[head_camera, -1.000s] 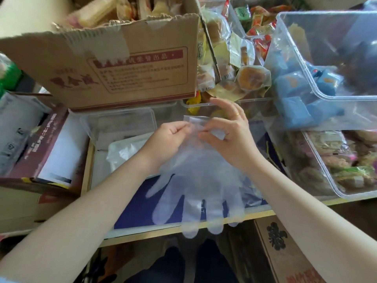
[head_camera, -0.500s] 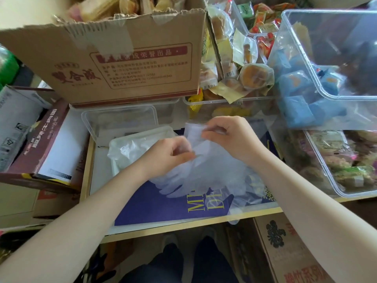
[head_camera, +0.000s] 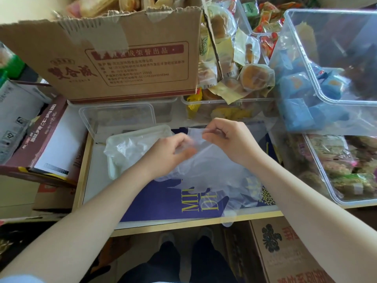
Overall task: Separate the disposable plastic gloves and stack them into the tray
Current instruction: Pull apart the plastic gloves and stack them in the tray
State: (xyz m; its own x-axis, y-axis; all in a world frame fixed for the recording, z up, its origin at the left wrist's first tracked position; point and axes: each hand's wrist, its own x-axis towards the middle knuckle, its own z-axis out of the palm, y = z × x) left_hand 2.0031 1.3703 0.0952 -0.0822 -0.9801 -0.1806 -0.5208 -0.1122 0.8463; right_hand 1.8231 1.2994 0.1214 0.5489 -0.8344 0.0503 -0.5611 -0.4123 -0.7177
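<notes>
A bunch of thin, clear disposable plastic gloves (head_camera: pixel 212 170) hangs over the table's middle, fingers draped down toward the front edge. My left hand (head_camera: pixel 169 153) pinches a glove's cuff at its left side. My right hand (head_camera: pixel 230 139) pinches the cuff edge a little higher, to the right. Left of my hands lies a shallow white tray (head_camera: pixel 114 160) with crumpled clear gloves (head_camera: pixel 132 148) in it.
An empty clear plastic container (head_camera: pixel 116 117) stands behind the tray. A big cardboard box (head_camera: pixel 122 64) of snacks looms at the back. Clear bins (head_camera: pixel 330 78) of wrapped snacks crowd the right side. A purple sheet (head_camera: pixel 159 201) covers the table front. Boxes (head_camera: pixel 30 135) lie at left.
The gloves were hanging flat with their fingers past the table edge; my hands have since pulled apart at the cuff, the left one lower, and the gloves have bunched and lifted.
</notes>
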